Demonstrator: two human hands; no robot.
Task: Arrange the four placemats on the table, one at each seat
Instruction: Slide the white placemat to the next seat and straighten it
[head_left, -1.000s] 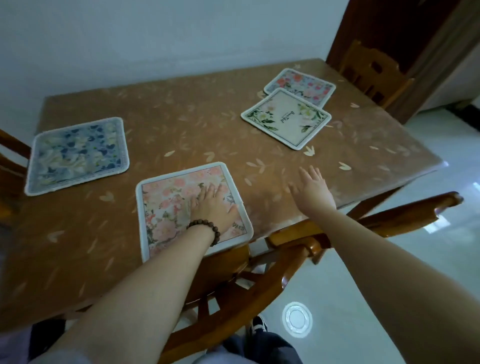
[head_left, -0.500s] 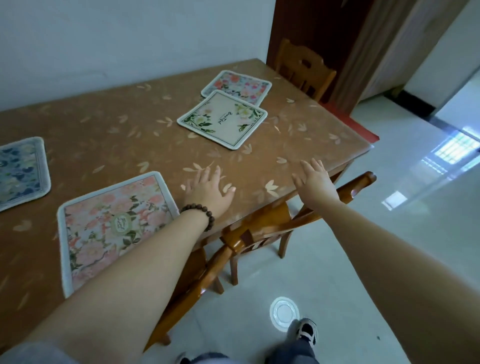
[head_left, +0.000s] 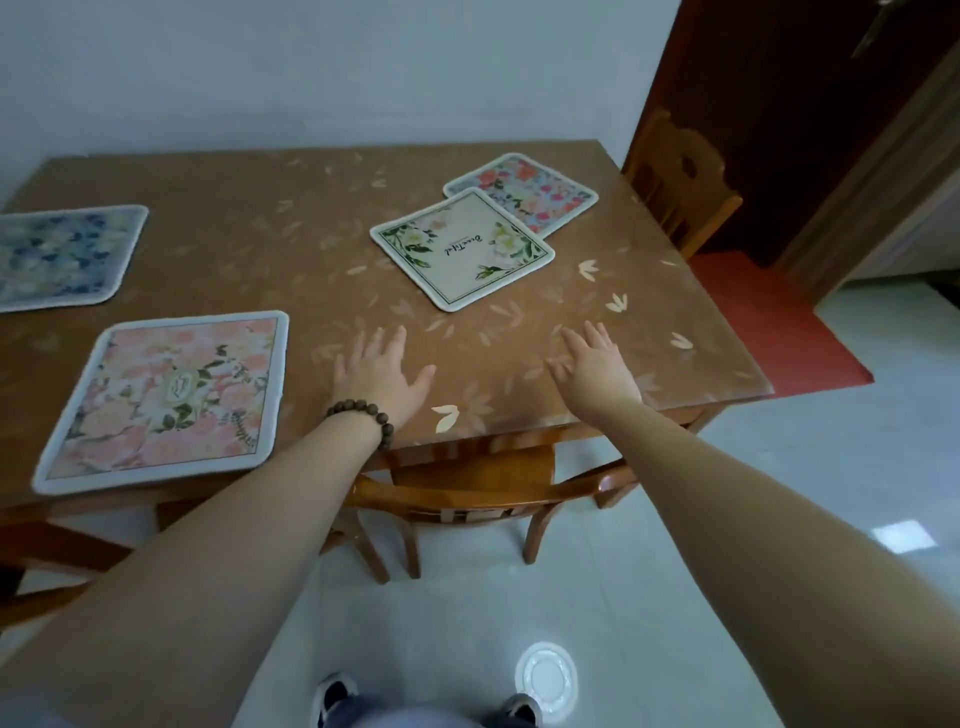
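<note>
Four placemats lie on the brown table. A pink floral mat sits at the near edge on the left. A blue floral mat lies at the far left. A cream mat with green leaves lies at centre right, its far corner overlapping a red-and-blue floral mat. My left hand, with a bead bracelet on the wrist, hovers open over the table just right of the pink mat. My right hand is open near the table's front right edge. Both hands hold nothing.
A wooden chair is tucked under the near edge below my hands. Another wooden chair stands at the table's right end, by a dark door. A red mat lies on the white tiled floor. A wall runs behind the table.
My left hand came off the pink mat and moved right over bare table. My view shifted right, so the cream mat now lies ahead of both hands.
</note>
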